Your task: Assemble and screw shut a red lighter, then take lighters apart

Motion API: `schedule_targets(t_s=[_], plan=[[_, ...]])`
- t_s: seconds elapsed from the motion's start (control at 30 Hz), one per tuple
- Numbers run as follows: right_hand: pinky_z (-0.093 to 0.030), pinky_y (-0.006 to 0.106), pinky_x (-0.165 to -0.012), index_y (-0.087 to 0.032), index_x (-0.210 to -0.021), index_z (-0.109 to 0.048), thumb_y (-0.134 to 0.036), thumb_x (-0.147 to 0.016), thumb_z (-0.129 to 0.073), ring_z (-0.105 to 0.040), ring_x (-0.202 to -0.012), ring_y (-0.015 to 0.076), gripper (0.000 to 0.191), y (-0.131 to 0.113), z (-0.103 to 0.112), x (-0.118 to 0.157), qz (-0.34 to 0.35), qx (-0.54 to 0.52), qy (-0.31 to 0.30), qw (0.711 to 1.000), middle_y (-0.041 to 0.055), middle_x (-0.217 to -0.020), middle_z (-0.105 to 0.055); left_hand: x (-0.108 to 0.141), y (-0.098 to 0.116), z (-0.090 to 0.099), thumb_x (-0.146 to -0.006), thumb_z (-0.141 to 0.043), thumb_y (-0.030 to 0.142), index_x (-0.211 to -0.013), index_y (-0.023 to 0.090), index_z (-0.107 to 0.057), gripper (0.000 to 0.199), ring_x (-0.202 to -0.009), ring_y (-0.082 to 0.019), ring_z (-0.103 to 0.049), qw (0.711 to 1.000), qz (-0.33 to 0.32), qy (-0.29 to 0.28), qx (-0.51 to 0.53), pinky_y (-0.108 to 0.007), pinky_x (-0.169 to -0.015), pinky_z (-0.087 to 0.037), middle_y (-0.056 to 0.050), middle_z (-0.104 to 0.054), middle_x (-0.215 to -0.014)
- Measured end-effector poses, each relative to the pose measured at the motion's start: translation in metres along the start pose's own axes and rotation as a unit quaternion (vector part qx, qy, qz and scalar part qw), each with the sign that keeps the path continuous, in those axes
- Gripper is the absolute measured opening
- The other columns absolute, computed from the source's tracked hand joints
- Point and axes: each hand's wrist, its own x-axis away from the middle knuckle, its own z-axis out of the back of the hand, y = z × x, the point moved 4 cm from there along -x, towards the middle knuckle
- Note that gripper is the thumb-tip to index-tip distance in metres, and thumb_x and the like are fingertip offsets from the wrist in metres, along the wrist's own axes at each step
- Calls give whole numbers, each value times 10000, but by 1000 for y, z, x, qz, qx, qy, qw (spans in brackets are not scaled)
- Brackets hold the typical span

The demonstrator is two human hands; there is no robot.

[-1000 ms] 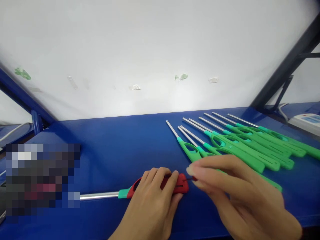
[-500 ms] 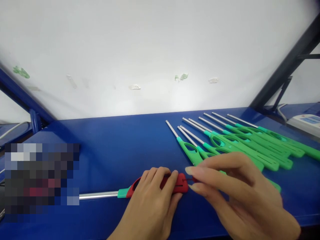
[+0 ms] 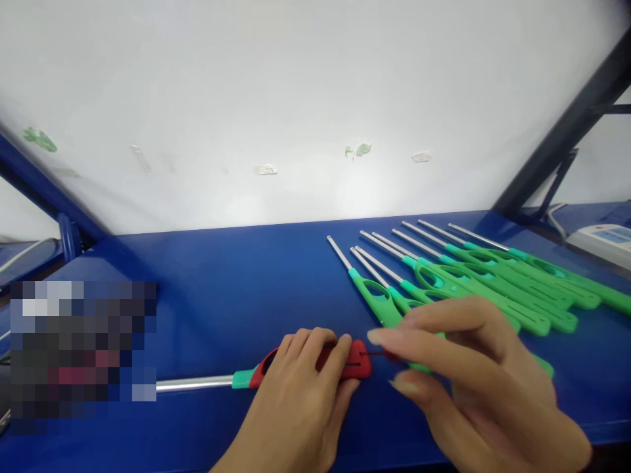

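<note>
My left hand [image 3: 303, 387] is wrapped over the red handle of a long-necked lighter [image 3: 362, 361] lying flat, its metal tube [image 3: 197, 384] pointing left. A teal collar joins tube and handle. A thin dark shaft with a dark red knob [image 3: 391, 355] runs from the handle's right end to the fingers of my right hand [image 3: 473, 374]. My right index finger partly covers the knob, and the thumb tip stands slightly apart below it. The kind of this small tool cannot be made out.
Several green lighters [image 3: 493, 302] lie side by side at the right, tubes toward the white wall [image 3: 296, 98]. A blurred-out patch [image 3: 79, 355] covers the left of the blue table [image 3: 246, 282]. A white device [image 3: 604, 243] stands at far right.
My right thumb has moved down from the index fingertip, widening the gap at the knob. The knob sits slightly further right; my left hand and the lighter stay put.
</note>
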Motion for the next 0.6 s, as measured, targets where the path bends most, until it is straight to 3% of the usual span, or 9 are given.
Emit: schedule_targets(t_s=[0.1,0.17,0.27,0.37,0.43,0.5,0.6], plan=[[-642,259,-956,-176,-1512,-608,-43,-986,-527,-707,-1222,176,548,2,-4,5,-17,-33,-34,999,97,-1396,-671,0,0,0,-1121,-494,226,-1520,176,-499,402,-1095,-322,-647,1000,11,-1,2,-560,-924,-611,-142,-649,-1325],[-598,267,-1078,-151,-1571,-538,27,-948,-486,-695,-1283,170,650,2,-7,6,-5,-50,-46,998,90,-1460,-672,-1,1,0,-1118,-502,222,-1503,183,-507,387,-1090,-318,-646,1000,13,0,6,-556,-923,-612,-130,-654,-1313],[-632,209,-939,-176,-1512,-583,51,-938,-508,-749,-1097,122,622,1,-7,0,7,-54,-41,998,52,-1248,-746,-1,1,-1,-1116,-508,221,-1496,185,-515,382,-1098,-326,-642,1000,12,2,9,-561,-921,-608,-127,-656,-1317],[-615,175,-705,-237,-1329,-691,-33,-973,-624,-718,-859,93,415,0,-5,-6,0,-23,-23,999,7,-1022,-720,-1,0,-1,-1126,-483,218,-1513,173,-514,391,-1081,-327,-641,1000,10,-3,6,-567,-914,-603,-136,-662,-1304],[-599,185,-657,-249,-1276,-713,-108,-980,-695,-682,-794,94,328,-1,-4,-6,1,-3,-15,1000,-3,-952,-696,0,0,-2,-1132,-467,218,-1526,164,-506,400,-1078,-326,-643,1000,4,-7,3,-569,-915,-601,-144,-660,-1306],[-622,213,-701,-229,-1355,-692,-161,-1009,-676,-696,-858,118,353,0,-3,-3,2,-3,-20,1000,25,-1006,-705,0,0,-1,-1126,-481,218,-1528,164,-498,406,-1085,-326,-645,1000,3,-3,1,-563,-917,-604,-143,-656,-1314],[-641,254,-933,-178,-1521,-585,-88,-1037,-525,-721,-1143,155,495,3,-4,2,-17,-28,-37,999,86,-1302,-716,0,0,0,-1112,-518,218,-1504,182,-509,394,-1073,-318,-650,1000,12,8,-1,-541,-907,-615,-128,-659,-1301]])
